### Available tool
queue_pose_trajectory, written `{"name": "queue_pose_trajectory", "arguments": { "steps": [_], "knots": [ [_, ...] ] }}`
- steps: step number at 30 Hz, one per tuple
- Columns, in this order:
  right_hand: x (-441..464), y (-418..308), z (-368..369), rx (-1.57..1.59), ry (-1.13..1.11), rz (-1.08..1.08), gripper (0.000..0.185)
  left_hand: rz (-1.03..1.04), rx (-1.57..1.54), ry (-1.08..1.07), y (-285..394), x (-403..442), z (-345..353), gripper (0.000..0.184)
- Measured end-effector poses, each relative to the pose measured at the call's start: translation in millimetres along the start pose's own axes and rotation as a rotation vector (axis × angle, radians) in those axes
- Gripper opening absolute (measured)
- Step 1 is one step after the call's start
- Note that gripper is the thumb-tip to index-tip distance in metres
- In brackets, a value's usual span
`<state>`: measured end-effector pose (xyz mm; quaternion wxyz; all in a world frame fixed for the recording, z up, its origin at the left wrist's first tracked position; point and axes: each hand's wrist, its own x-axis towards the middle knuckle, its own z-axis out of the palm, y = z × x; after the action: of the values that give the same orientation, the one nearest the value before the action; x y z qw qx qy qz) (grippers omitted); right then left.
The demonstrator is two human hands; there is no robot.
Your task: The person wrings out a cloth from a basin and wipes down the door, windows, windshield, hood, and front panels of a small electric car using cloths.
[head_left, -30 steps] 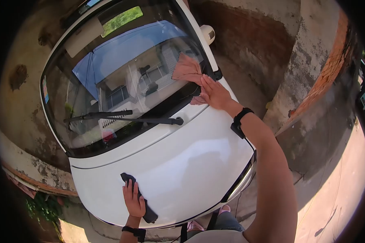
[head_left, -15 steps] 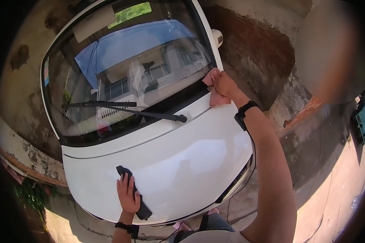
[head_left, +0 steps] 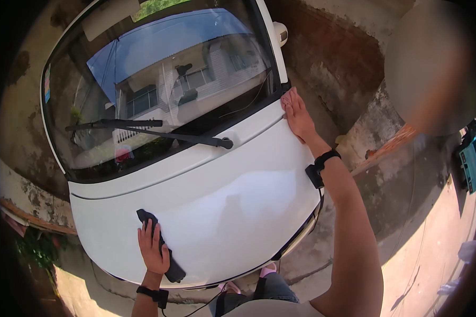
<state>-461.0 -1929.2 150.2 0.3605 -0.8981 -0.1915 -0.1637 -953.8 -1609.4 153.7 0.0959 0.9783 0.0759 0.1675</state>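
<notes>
A white car's hood (head_left: 195,211) fills the middle of the view, with the windshield (head_left: 158,79) above it. My right hand (head_left: 300,119) presses a crumpled pink cloth (head_left: 287,99) on the hood's upper right corner, beside the windshield's base; most of the cloth is hidden beneath the hand. Near the hood's lower left edge, my left hand (head_left: 153,248) rests with fingers spread on a long black object (head_left: 174,270), which lies on the paint. Both wrists wear black bands.
Black wiper arms (head_left: 164,133) cross the windshield's lower part. A side mirror (head_left: 281,34) juts out at the upper right. Weathered walls (head_left: 349,31) flank the car. A teal object (head_left: 470,164) is at the far right.
My right hand has drawn the pink cloth off the glass, down and right to the hood's corner, and its fingers have flattened. My left hand stays on the black object. The view has shifted.
</notes>
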Motion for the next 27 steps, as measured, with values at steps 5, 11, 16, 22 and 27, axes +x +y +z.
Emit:
{"name": "queue_pose_trajectory", "arguments": {
  "steps": [5,11,16,22,27],
  "knots": [
    [-6,71,1,0.293,-0.249,0.495,0.066,0.015,0.023,0.024,-1,2,-3,0.058],
    [-157,65,-37,0.254,-0.197,0.689,0.064,0.015,0.077,0.019,3,0,0,0.060],
    [-260,25,-40,0.428,0.241,0.268,0.054,0.030,0.124,0.061,3,-2,2,0.061],
    [-315,-87,-32,-0.262,0.132,-0.217,0.048,-0.113,0.168,0.139,91,11,38,0.061],
    [-368,-131,-8,-0.057,-0.306,-0.711,0.050,0.259,0.387,0.066,151,-56,93,0.066]
  ]
}}
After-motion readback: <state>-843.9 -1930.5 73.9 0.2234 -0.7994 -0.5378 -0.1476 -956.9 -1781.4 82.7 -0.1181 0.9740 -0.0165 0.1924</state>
